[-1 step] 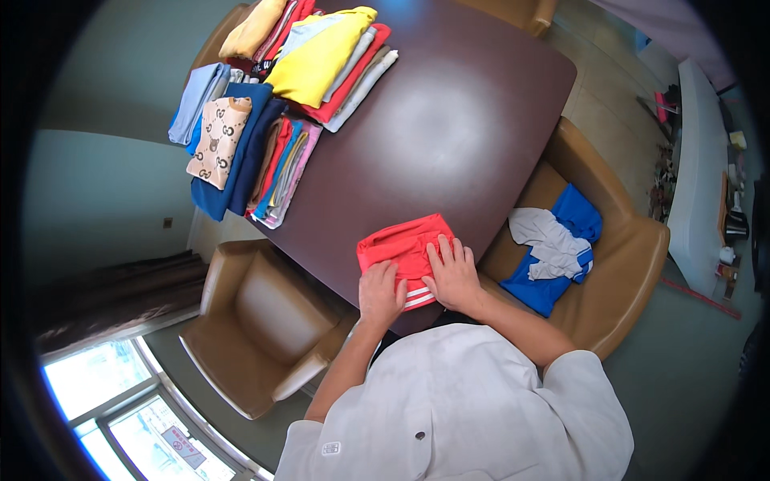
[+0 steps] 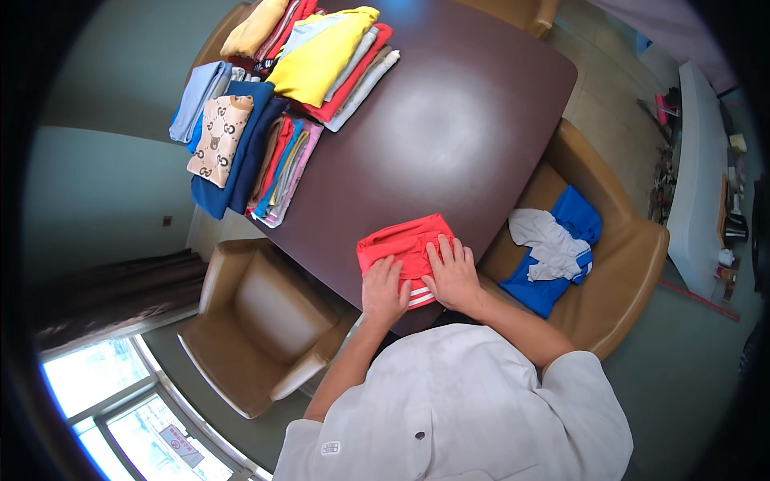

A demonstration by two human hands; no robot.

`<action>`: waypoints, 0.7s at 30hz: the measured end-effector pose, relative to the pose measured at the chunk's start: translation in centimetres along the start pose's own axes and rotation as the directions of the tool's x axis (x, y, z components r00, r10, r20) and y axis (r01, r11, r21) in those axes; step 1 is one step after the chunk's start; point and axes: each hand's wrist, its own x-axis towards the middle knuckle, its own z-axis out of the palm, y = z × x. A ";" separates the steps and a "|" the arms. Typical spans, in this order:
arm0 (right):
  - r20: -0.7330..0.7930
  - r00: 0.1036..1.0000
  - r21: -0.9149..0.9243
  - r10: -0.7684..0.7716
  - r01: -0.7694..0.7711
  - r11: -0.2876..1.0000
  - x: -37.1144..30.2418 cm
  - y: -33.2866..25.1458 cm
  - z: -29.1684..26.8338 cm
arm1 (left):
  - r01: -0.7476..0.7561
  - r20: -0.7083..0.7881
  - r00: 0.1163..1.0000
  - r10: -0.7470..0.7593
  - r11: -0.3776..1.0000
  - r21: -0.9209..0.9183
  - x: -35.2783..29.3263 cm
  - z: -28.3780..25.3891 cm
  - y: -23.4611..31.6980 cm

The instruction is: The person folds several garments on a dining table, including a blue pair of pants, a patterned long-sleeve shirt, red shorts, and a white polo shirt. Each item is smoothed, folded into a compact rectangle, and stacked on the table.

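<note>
A red folded garment [image 2: 411, 240] with white stripes along its near edge lies at the near edge of the dark brown table [image 2: 449, 136]. My left hand [image 2: 385, 289] rests on its left part, fingers stretched out over the cloth. On the right part my right hand [image 2: 455, 276] lies flat with its fingers spread. Both palms face down and neither hand grips the fabric. The hands cover part of the stripes, and the exact kind of garment cannot be told from its fold.
Stacks of folded clothes fill the table's far left, among them a yellow garment [image 2: 329, 56] and a beige patterned one [image 2: 220, 140]. To the right, a brown armchair [image 2: 634, 264] holds crumpled blue clothing [image 2: 533, 284] and a grey garment [image 2: 553, 248]. Another armchair [image 2: 269, 309] stands left.
My left hand has shifted very slightly forward and right on the red garment. The right hand and the garment look the same.
</note>
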 end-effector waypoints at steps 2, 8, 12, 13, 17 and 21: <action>-0.049 0.999 0.032 -0.003 0.005 0.999 0.3 0.0 -0.2 | -0.054 0.008 0.999 0.054 0.998 0.039 0.2 1.2 0.6; -0.137 0.977 0.132 0.165 -0.148 0.980 1.3 0.5 -1.9 | 0.033 0.100 0.994 -0.048 0.990 0.138 1.7 3.1 0.5; -0.096 0.959 0.233 0.268 -0.240 0.942 1.3 2.4 -0.6 | 0.085 0.139 0.985 -0.100 0.990 0.113 2.2 3.0 0.8; -0.069 0.957 0.235 0.281 -0.258 0.937 1.3 2.6 -0.6 | 0.092 0.147 0.983 -0.109 0.989 0.115 2.2 3.0 0.8; 0.025 0.929 0.300 0.370 -0.360 0.883 2.1 3.0 -0.6 | 0.082 0.144 0.985 -0.098 0.990 0.112 1.9 3.0 0.5; 0.119 0.912 0.354 0.392 -0.408 0.842 2.9 3.4 0.0 | 0.031 -0.019 0.999 -0.031 0.999 0.018 0.9 3.9 -0.2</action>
